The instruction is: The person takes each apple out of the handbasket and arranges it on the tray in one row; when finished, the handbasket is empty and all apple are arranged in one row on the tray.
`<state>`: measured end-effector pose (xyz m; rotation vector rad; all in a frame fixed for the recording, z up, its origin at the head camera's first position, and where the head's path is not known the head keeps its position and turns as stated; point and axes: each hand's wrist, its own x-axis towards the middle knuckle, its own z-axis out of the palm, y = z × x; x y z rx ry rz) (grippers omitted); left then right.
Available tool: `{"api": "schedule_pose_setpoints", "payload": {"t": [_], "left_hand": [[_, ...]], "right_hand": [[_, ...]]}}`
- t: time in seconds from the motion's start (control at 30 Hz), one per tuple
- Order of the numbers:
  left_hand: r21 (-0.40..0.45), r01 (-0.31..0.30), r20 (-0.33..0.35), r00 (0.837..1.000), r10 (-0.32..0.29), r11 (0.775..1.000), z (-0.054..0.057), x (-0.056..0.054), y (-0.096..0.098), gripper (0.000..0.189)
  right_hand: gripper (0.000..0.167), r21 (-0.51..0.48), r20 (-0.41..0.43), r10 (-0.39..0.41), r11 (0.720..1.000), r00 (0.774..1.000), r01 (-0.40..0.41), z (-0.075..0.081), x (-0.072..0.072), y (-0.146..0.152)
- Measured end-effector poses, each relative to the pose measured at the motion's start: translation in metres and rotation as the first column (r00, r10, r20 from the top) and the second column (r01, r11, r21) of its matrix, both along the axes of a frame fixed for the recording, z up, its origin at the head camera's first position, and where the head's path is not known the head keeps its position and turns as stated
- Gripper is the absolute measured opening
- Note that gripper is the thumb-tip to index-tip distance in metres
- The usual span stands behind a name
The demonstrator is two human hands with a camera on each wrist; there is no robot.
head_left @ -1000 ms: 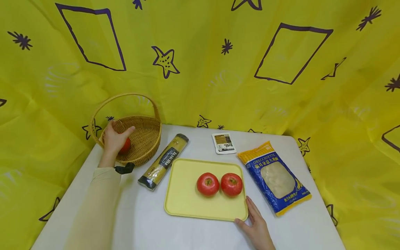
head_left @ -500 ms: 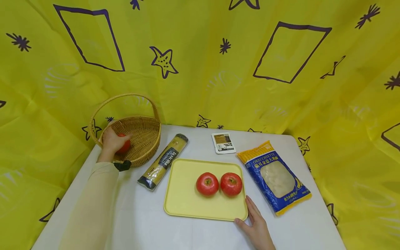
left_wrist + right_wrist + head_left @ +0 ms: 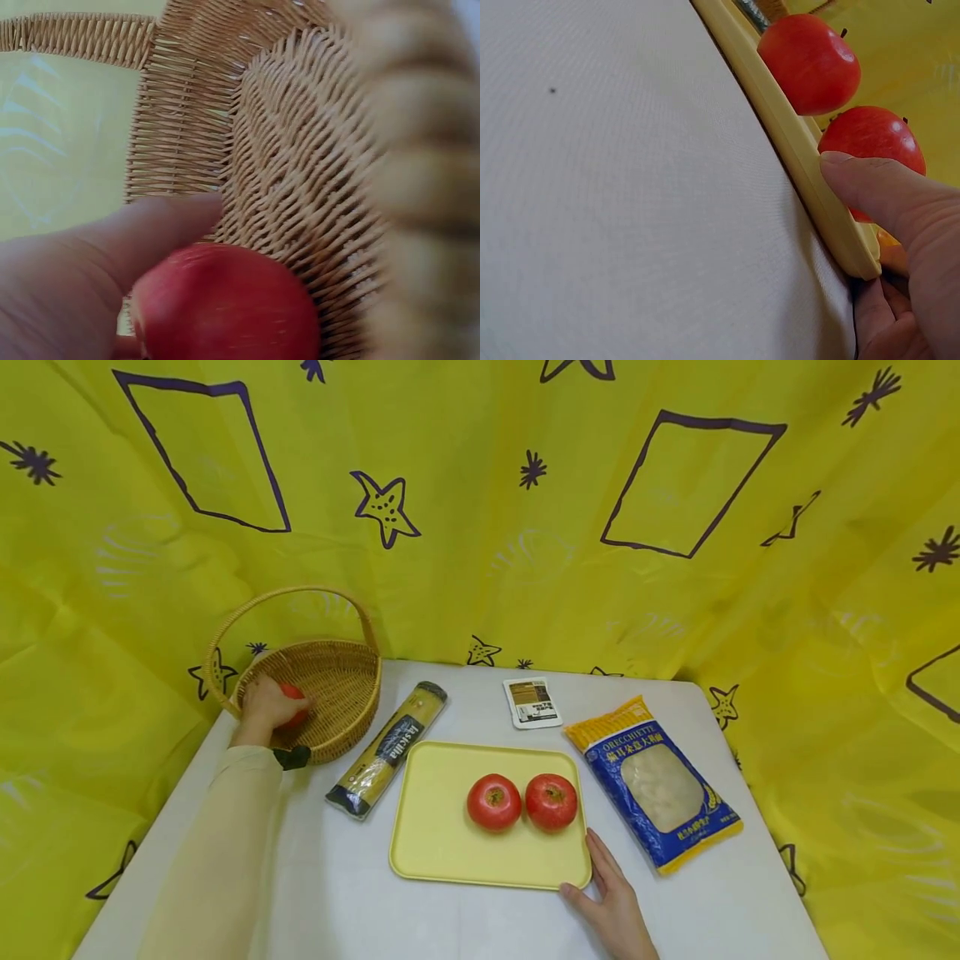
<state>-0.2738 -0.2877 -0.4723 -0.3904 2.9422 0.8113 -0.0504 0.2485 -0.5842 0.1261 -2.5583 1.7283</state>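
Observation:
A red apple [image 3: 294, 704] is inside the wicker basket [image 3: 352, 685] at the back left. My left hand [image 3: 264, 703] reaches over the basket's left rim and grips that apple; in the left wrist view the thumb lies along the upper side of the apple [image 3: 232, 304], while most of the other fingers are hidden. Two more red apples, one left [image 3: 494, 803] and one right [image 3: 551, 802], sit side by side on the yellow tray [image 3: 431, 827]. At the tray's near right corner my right hand [image 3: 611, 902] holds the edge, with its thumb by the rim [image 3: 810, 187].
A long pack of spaghetti [image 3: 390, 750] lies between basket and tray. Behind the tray is a small white-and-brown packet [image 3: 533, 702]. A blue and orange orecchiette bag [image 3: 660, 789] lies to the right. The basket's tall handle [image 3: 300, 591] arches above it; a yellow curtain [image 3: 480, 568] hangs behind.
The left hand has lowered further into the basket, and its raised thumb has closed down against the apple. The right hand keeps its place at the tray. The head view has shifted slightly.

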Motion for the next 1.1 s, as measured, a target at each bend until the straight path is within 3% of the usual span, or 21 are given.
{"api": "schedule_pose_setpoints", "payload": {"t": [0.2,0.33,0.53,0.73,0.9,1.1], "left_hand": [[-0.097,0.146,0.064,0.988,-0.14,0.985,0.007,-0.002,-0.005,0.077],[-0.084,0.172,0.092,0.982,-0.164,0.982,0.012,-0.001,-0.006,0.071],[-0.036,0.138,0.085,0.987,-0.134,0.99,0.014,-0.001,-0.005,0.073],[0.019,0.102,0.02,0.995,-0.102,0.995,0.008,0.0,-0.005,0.076],[0.116,0.068,-0.027,0.998,-0.065,0.991,0.002,0.001,-0.006,0.087],[0.183,0.066,-0.098,0.994,-0.048,0.981,0.006,0.004,0.003,0.097]], "right_hand": [[0.085,0.033,0.008,-0.007,0.999,1.0,0.007,0.001,-0.001,0.0],[0.085,0.046,0.019,-0.014,0.999,1.0,0.013,0.002,-0.001,-0.001],[0.089,0.061,0.08,-0.032,0.998,0.996,0.027,0.003,-0.002,-0.001],[0.09,0.066,0.084,-0.03,0.998,0.996,0.024,0.002,-0.003,-0.001],[0.091,0.061,0.096,-0.029,0.998,0.995,0.023,0.0,-0.004,-0.001],[0.09,0.065,0.087,-0.029,0.998,0.996,0.024,0.0,-0.003,-0.002]]}}
